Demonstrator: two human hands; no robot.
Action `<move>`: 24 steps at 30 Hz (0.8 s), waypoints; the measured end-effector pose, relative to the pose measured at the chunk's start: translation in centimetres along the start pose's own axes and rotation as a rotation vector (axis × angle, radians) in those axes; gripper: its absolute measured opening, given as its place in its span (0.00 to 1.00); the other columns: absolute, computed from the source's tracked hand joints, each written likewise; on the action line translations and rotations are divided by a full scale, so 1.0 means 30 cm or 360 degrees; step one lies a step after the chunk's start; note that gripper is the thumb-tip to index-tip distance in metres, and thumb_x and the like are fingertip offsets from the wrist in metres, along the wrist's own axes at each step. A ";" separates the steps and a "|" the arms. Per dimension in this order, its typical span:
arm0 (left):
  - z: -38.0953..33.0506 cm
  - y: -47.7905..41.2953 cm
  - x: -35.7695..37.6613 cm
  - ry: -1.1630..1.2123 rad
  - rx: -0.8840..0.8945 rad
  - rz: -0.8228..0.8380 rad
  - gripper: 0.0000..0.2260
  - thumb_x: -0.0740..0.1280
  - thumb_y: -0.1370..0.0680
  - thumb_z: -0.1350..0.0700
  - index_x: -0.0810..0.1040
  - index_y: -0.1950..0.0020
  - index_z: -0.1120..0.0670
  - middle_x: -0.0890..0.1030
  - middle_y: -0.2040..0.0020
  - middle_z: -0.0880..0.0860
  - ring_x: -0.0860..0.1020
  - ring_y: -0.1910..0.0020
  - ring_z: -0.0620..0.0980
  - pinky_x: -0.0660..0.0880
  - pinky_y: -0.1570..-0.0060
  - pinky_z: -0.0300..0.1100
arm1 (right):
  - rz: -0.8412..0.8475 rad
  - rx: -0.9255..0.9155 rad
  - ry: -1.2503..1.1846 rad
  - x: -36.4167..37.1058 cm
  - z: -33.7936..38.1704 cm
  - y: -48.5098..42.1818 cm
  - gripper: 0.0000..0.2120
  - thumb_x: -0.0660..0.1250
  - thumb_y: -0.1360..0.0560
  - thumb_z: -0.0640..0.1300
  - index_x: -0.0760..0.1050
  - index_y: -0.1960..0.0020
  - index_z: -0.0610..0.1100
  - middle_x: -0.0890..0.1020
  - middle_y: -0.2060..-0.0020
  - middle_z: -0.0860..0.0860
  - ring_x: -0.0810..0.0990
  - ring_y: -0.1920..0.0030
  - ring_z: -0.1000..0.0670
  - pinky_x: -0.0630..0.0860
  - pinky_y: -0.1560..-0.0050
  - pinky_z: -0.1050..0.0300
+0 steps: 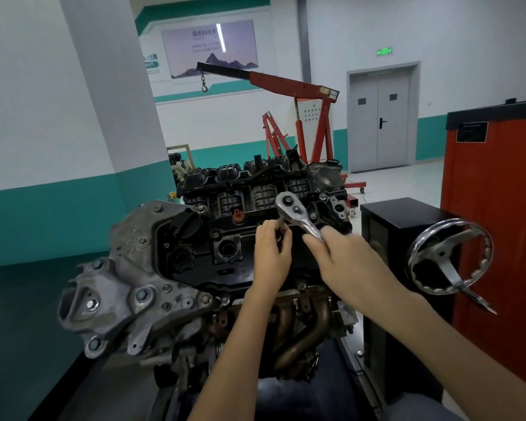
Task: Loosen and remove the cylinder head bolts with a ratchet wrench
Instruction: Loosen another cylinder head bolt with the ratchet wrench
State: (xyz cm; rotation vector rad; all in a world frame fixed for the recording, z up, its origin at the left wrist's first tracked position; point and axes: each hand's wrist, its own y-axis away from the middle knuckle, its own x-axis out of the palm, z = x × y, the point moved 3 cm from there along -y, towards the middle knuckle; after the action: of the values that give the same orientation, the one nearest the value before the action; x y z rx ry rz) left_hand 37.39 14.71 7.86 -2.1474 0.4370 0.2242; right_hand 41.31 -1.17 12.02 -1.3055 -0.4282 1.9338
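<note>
An engine (pixel 170 268) on a stand fills the middle of the view, its black valve cover (pixel 207 256) on top. My right hand (pixel 343 256) grips the handle of a chrome ratchet wrench (pixel 298 214), whose round head is raised over the cover's far right part. My left hand (pixel 271 253) holds the extension shaft below the ratchet head, fingers curled round it above the cover. The socket end and the bolt under it are hidden by my left hand.
A chrome handwheel (pixel 450 256) of the engine stand sticks out at the right, in front of a black cabinet (pixel 407 214) and a red cabinet (pixel 498 208). A red engine hoist (pixel 298 117) stands behind. A dark table (pixel 22 314) lies at the left.
</note>
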 end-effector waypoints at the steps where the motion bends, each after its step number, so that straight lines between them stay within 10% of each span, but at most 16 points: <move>1: 0.000 -0.003 -0.016 -0.0010 -0.0021 -0.0002 0.09 0.64 0.22 0.62 0.70 0.54 0.49 0.70 0.59 0.40 0.71 0.56 0.45 0.67 0.56 0.34 | 0.0057 0.0000 0.0077 0.009 0.008 -0.025 0.16 0.52 0.20 0.56 0.61 0.63 0.49 0.70 0.70 0.51 0.69 0.72 0.52 0.68 0.67 0.55; 7: 0.000 -0.032 -0.107 0.0380 -0.0241 0.0221 0.04 0.67 0.26 0.60 0.79 0.55 0.51 0.83 0.56 0.51 0.81 0.53 0.52 0.78 0.47 0.51 | 0.0288 0.0076 0.0182 0.137 -0.006 -0.055 0.15 0.50 0.19 0.56 0.63 0.58 0.46 0.67 0.67 0.52 0.75 0.60 0.43 0.71 0.58 0.51; 16: -0.005 -0.014 -0.040 0.0699 -0.0427 0.0088 0.15 0.70 0.22 0.55 0.67 0.64 0.54 0.67 0.70 0.45 0.66 0.67 0.44 0.70 0.57 0.42 | 0.0725 0.0614 -0.0914 0.219 -0.056 0.062 0.11 0.64 0.24 0.43 0.67 0.63 0.41 0.73 0.80 0.49 0.71 0.83 0.49 0.70 0.80 0.59; 20: -0.005 -0.039 -0.051 0.0660 -0.0447 0.0171 0.15 0.69 0.23 0.61 0.68 0.67 0.55 0.70 0.71 0.46 0.69 0.68 0.42 0.69 0.62 0.35 | 0.1096 0.0440 -0.0302 0.086 -0.141 -0.053 0.11 0.65 0.25 0.42 0.69 0.65 0.40 0.73 0.81 0.51 0.71 0.82 0.51 0.70 0.79 0.61; 24: -0.028 -0.053 -0.048 0.0618 -0.0397 0.0249 0.12 0.69 0.25 0.65 0.79 0.63 0.49 0.79 0.67 0.45 0.76 0.65 0.39 0.72 0.62 0.32 | 0.0829 -0.0018 0.0468 -0.065 -0.185 -0.248 0.12 0.68 0.27 0.45 0.69 0.67 0.49 0.76 0.70 0.51 0.75 0.70 0.54 0.69 0.68 0.60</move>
State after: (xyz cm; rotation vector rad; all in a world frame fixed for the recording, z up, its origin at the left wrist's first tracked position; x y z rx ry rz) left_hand 36.68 15.19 10.01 -2.4094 0.8399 -0.0593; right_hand 49.61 1.61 15.66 -1.8079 0.0594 2.0945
